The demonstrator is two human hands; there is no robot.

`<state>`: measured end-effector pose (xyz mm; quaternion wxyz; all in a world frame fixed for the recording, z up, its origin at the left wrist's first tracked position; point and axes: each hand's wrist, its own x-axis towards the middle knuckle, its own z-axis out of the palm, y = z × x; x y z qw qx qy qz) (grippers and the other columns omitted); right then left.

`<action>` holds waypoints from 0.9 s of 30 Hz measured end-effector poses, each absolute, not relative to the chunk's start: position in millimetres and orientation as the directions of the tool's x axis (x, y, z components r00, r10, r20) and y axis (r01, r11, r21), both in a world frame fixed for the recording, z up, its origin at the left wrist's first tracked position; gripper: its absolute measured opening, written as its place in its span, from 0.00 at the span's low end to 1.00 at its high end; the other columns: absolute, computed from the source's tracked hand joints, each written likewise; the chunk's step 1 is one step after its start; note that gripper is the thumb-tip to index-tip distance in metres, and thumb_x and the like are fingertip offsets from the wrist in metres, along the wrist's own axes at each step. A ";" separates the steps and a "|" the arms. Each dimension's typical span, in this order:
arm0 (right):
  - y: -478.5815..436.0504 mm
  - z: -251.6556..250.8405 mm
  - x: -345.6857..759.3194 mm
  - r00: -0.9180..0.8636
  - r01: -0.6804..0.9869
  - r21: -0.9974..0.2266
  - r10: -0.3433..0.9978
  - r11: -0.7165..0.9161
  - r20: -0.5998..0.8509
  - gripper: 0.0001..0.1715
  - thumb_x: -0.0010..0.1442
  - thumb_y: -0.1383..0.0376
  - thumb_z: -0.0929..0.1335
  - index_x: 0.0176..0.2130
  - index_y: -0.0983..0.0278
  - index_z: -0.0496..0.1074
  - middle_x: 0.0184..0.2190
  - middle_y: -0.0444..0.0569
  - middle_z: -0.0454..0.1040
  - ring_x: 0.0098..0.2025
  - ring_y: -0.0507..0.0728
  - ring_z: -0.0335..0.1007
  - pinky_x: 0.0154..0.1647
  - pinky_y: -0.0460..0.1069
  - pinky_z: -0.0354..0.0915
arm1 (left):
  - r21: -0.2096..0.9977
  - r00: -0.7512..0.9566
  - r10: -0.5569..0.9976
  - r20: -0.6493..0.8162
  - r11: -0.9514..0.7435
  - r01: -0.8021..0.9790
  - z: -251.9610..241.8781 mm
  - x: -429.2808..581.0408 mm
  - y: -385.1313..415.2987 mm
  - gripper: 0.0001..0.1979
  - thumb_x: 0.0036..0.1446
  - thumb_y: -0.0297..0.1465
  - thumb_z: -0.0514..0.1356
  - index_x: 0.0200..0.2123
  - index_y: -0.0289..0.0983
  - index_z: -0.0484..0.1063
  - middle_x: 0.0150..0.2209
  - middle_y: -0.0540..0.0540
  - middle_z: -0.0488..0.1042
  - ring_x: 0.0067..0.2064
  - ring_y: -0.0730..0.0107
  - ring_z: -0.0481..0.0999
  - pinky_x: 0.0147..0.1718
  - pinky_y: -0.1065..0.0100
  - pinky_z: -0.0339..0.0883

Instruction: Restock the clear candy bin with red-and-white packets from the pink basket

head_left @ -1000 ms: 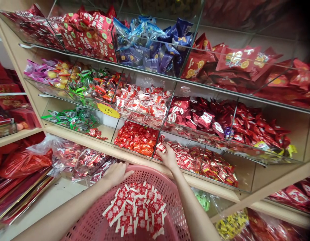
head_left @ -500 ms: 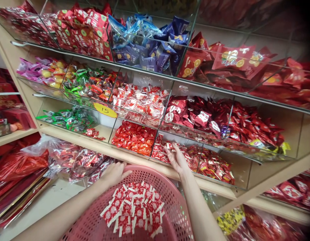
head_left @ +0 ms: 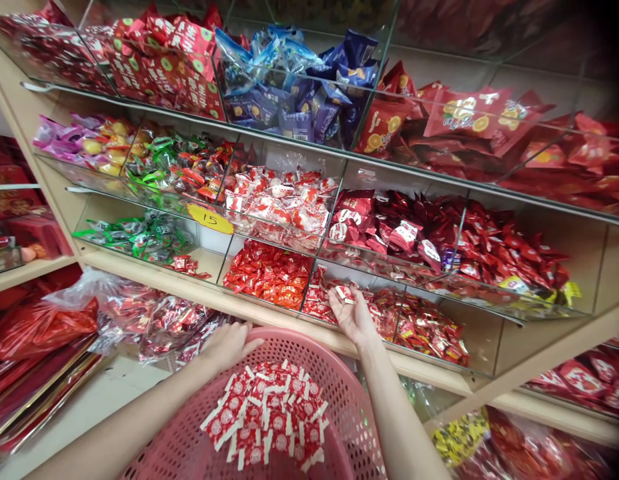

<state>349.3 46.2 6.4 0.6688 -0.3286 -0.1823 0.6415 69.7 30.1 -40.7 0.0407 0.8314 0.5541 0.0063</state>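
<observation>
My left hand (head_left: 232, 345) grips the far rim of a pink perforated basket (head_left: 334, 380) held below the shelf. Several small red-and-white candy packets (head_left: 269, 417) lie piled in the basket. My right hand (head_left: 353, 312) reaches into a clear bin on the lowest shelf row, palm turned up, fingers curled round a red-and-white candy packet (head_left: 345, 293). The bin (head_left: 414, 320) around it is full of the same kind of small red-and-white packets.
Clear-fronted bins of wrapped sweets fill three shelf rows: red (head_left: 269, 273), green (head_left: 139, 237), blue (head_left: 299, 87), dark red (head_left: 494, 247). A yellow price tag (head_left: 209, 219) reads 15. Bags of sweets (head_left: 154, 320) sit under the shelf at left; red boxes (head_left: 19, 200) stand further left.
My right hand went from lying palm-down on the packets to palm-up, with a packet now in its fingers. The left hand and the basket have stayed put.
</observation>
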 end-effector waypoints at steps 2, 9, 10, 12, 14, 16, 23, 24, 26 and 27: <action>45.1 7.0 350.1 0.097 -0.756 -0.653 0.980 -0.040 -0.172 0.07 0.56 0.64 0.63 0.35 0.65 0.67 0.29 0.48 0.75 0.30 0.51 0.74 0.29 0.44 0.73 | 0.070 0.383 0.923 -0.034 -0.380 0.922 -40.4 70.4 30.0 0.29 0.58 0.50 0.41 0.43 0.32 0.66 0.36 0.37 0.72 0.40 0.48 0.72 0.36 0.51 0.65; 40.5 11.1 351.4 0.032 -0.855 -0.517 0.991 -0.039 -0.129 0.08 0.58 0.69 0.59 0.36 0.64 0.65 0.25 0.43 0.73 0.17 0.45 0.64 0.13 0.38 0.62 | 0.063 0.377 0.925 -0.049 -0.374 0.925 -36.1 70.6 26.3 0.27 0.59 0.48 0.42 0.44 0.32 0.66 0.37 0.38 0.72 0.40 0.48 0.72 0.37 0.52 0.64; 40.7 10.6 351.9 0.031 -0.854 -0.520 0.993 -0.033 -0.113 0.08 0.58 0.69 0.59 0.36 0.63 0.65 0.25 0.42 0.72 0.16 0.45 0.62 0.12 0.38 0.60 | 0.062 0.376 0.925 -0.052 -0.373 0.926 -35.6 70.4 25.9 0.27 0.59 0.48 0.42 0.44 0.32 0.66 0.37 0.38 0.72 0.40 0.48 0.72 0.37 0.52 0.64; 41.6 8.8 353.1 0.033 -0.845 -0.535 0.996 -0.016 -0.082 0.07 0.57 0.69 0.59 0.35 0.62 0.64 0.25 0.40 0.72 0.15 0.44 0.58 0.11 0.37 0.57 | 0.058 0.374 0.926 -0.057 -0.371 0.927 -35.1 70.2 25.7 0.27 0.59 0.48 0.42 0.44 0.32 0.66 0.37 0.38 0.72 0.40 0.48 0.72 0.37 0.52 0.64; 42.8 6.5 354.2 0.036 -0.835 -0.551 0.997 -0.009 -0.071 0.05 0.57 0.69 0.60 0.34 0.62 0.64 0.26 0.41 0.72 0.15 0.44 0.56 0.11 0.38 0.55 | 0.056 0.377 0.925 -0.055 -0.374 0.926 -35.0 70.4 25.8 0.27 0.59 0.48 0.42 0.43 0.32 0.66 0.37 0.38 0.72 0.40 0.48 0.72 0.36 0.51 0.64; 43.8 4.7 354.7 0.035 -0.823 -0.568 0.996 -0.016 -0.080 0.03 0.58 0.66 0.61 0.33 0.63 0.63 0.25 0.41 0.71 0.15 0.43 0.55 0.12 0.38 0.55 | 0.056 0.378 0.925 -0.045 -0.375 0.925 -35.0 70.8 26.0 0.27 0.59 0.48 0.42 0.43 0.32 0.66 0.36 0.38 0.72 0.39 0.48 0.72 0.36 0.51 0.64; 43.9 6.5 352.8 0.018 -0.662 -0.749 1.000 0.000 -0.016 0.21 0.60 0.49 0.56 0.31 0.61 0.63 0.27 0.45 0.70 0.18 0.48 0.58 0.13 0.43 0.56 | 0.065 0.361 0.931 -0.051 -0.358 0.931 -37.0 70.6 27.2 0.26 0.58 0.48 0.43 0.42 0.32 0.66 0.35 0.38 0.72 0.39 0.47 0.72 0.35 0.51 0.65; 43.9 6.7 353.2 0.022 -0.675 -0.738 0.999 -0.005 -0.028 0.22 0.62 0.50 0.54 0.31 0.61 0.62 0.25 0.45 0.69 0.18 0.49 0.57 0.14 0.43 0.55 | 0.067 0.361 0.931 -0.054 -0.358 0.931 -37.3 70.7 27.6 0.26 0.58 0.48 0.43 0.42 0.32 0.66 0.36 0.38 0.72 0.39 0.47 0.72 0.35 0.50 0.65; 43.8 6.1 355.1 0.024 -0.732 -0.681 0.998 -0.023 -0.059 0.22 0.64 0.54 0.50 0.31 0.61 0.62 0.22 0.44 0.66 0.16 0.48 0.53 0.13 0.42 0.53 | 0.069 0.360 0.931 -0.060 -0.356 0.932 -37.7 71.1 28.2 0.26 0.58 0.48 0.43 0.42 0.32 0.66 0.36 0.38 0.72 0.39 0.47 0.72 0.36 0.51 0.65; 43.8 5.4 356.6 0.020 -0.761 -0.648 0.998 -0.028 -0.066 0.22 0.65 0.57 0.49 0.31 0.61 0.62 0.21 0.43 0.64 0.15 0.47 0.50 0.13 0.41 0.51 | 0.070 0.359 0.931 -0.061 -0.355 0.932 -37.9 71.5 28.4 0.26 0.58 0.48 0.43 0.42 0.32 0.66 0.35 0.38 0.72 0.39 0.47 0.72 0.36 0.51 0.65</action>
